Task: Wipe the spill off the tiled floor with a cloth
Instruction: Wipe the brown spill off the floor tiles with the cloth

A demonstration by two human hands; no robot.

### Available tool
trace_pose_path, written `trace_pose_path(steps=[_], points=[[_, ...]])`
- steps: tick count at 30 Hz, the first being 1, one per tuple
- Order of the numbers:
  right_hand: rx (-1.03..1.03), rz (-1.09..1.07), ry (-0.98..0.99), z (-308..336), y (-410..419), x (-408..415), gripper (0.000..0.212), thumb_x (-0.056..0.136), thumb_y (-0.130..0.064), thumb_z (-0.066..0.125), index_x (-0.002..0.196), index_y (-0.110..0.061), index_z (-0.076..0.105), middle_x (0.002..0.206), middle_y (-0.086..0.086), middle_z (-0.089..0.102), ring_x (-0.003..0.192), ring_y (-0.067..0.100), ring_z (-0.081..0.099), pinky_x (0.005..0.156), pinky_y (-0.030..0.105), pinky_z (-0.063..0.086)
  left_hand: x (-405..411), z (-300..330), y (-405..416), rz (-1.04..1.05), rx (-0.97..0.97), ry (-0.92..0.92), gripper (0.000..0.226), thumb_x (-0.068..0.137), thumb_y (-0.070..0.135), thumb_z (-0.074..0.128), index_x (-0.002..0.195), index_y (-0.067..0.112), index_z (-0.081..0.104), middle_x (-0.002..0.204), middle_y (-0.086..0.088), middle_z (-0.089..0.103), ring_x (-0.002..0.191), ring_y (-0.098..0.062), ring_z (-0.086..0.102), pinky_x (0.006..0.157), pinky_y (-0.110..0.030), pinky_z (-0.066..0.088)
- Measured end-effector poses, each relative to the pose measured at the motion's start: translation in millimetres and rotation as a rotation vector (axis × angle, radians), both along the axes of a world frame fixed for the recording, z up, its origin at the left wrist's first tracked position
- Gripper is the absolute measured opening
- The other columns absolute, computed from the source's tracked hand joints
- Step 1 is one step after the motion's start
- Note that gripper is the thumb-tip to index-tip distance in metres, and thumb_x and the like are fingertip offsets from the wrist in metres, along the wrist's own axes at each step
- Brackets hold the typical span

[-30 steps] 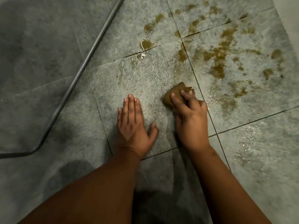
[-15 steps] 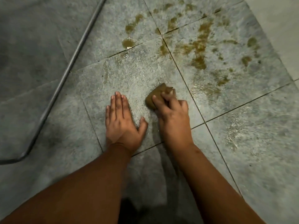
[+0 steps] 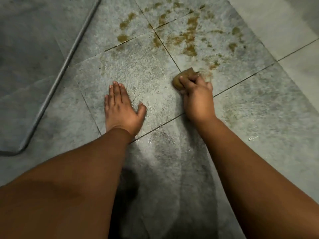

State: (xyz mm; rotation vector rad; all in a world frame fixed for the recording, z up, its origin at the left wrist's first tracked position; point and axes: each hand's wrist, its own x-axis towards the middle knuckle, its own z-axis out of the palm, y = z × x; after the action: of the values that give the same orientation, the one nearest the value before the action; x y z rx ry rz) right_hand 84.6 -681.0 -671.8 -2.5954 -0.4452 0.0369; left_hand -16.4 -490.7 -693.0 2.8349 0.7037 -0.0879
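Cloth half-hidden under right hand

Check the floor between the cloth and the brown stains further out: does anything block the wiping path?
Nothing visible does. The right hand grips the cloth at the spill's near edge, with only bare wet tile ahead. The left hand lies flat off to the side, and the metal rod lies further left.

Left hand lies flat, fingers straight and together — right hand curls its fingers tight, both forearms reaching forward.
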Motion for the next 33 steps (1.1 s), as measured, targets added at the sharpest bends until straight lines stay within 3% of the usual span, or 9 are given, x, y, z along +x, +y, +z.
trace_pose_path(steps=[4,8,11,14,17,19,22,28,33], points=[[0.217,0.065,0.215,12,-10,-57,0.037,0.092,-0.016,0.061,0.128,-0.025,0.061,0.129,-0.001,0.054,0.113,0.016,0.045,0.092,-0.001,0.021,-1,1,0,-0.006,-0.006,0.008,0.084,0.090,0.055,0.022,0.154,0.004,0.001,0.162,-0.014,-0.006,0.149,-0.022,-0.008,0.121,-0.040,-0.004],[0.635,-0.030,0.626,37,-25,-81,0.037,0.090,-0.016,0.066,0.126,-0.023,0.063,0.122,-0.013,0.062,0.111,-0.002,0.058,0.097,0.013,0.042,1,12,-2,-0.010,-0.015,0.012,0.082,0.092,0.051,0.031,0.154,0.004,0.004,0.162,-0.014,-0.005,0.149,-0.025,-0.007,0.121,-0.042,-0.004],[0.911,-0.179,0.695,46,-29,-83,0.033,0.092,-0.013,0.062,0.124,-0.020,0.062,0.118,-0.009,0.066,0.106,0.003,0.063,0.088,0.019,0.049,6,30,-16,-0.047,-0.089,-0.164,0.072,0.091,0.037,0.048,0.153,0.012,0.020,0.162,-0.008,0.010,0.149,-0.025,0.006,0.120,-0.037,0.002],[1.189,-0.350,0.773,55,-31,-76,0.029,0.095,-0.012,0.057,0.123,-0.017,0.056,0.104,0.000,0.068,0.089,0.014,0.066,0.078,0.031,0.055,20,43,-37,-0.007,-0.484,-0.294,0.038,0.092,0.022,0.054,0.130,0.017,0.057,0.139,-0.005,0.051,0.128,-0.024,0.044,0.110,-0.036,0.035],[1.383,-0.429,0.846,63,-39,-69,0.026,0.097,-0.015,0.053,0.122,-0.016,0.051,0.092,0.004,0.070,0.072,0.014,0.068,0.057,0.031,0.056,29,59,-60,0.189,-1.114,-0.209,0.018,0.097,0.017,0.052,0.107,0.018,0.067,0.109,-0.002,0.068,0.097,-0.018,0.061,0.084,-0.030,0.050],[1.466,-0.432,0.889,67,-44,-67,0.019,0.097,-0.018,0.052,0.116,-0.018,0.051,0.088,0.003,0.071,0.069,0.014,0.068,0.052,0.033,0.054,30,67,-72,0.214,-1.371,-0.089,0.021,0.101,0.021,0.047,0.108,0.014,0.066,0.106,-0.002,0.070,0.093,-0.015,0.064,0.076,-0.025,0.050],[1.544,-0.443,0.887,64,-47,-63,0.018,0.096,-0.017,0.052,0.114,-0.016,0.050,0.093,0.005,0.068,0.075,0.015,0.067,0.064,0.034,0.055,28,76,-83,0.239,-1.612,-0.036,0.024,0.102,0.024,0.046,0.113,0.011,0.064,0.100,0.002,0.072,0.083,-0.008,0.067,0.073,-0.022,0.052],[1.518,-0.445,0.913,61,-45,-59,0.025,0.095,-0.020,0.052,0.119,-0.013,0.052,0.100,0.010,0.067,0.076,0.018,0.069,0.057,0.033,0.055,28,81,-92,0.440,-1.861,-0.147,0.011,0.096,0.004,0.055,0.103,0.011,0.060,0.093,-0.006,0.069,0.082,-0.018,0.067,0.068,-0.028,0.058],[1.512,-0.400,0.945,61,-46,-57,0.032,0.086,-0.021,0.058,0.117,-0.011,0.054,0.103,0.011,0.068,0.086,0.021,0.067,0.069,0.037,0.057,33,81,-90,0.531,-1.868,-0.199,0.007,0.092,0.003,0.060,0.095,0.010,0.060,0.083,-0.006,0.065,0.069,-0.013,0.063,0.060,-0.022,0.056]])
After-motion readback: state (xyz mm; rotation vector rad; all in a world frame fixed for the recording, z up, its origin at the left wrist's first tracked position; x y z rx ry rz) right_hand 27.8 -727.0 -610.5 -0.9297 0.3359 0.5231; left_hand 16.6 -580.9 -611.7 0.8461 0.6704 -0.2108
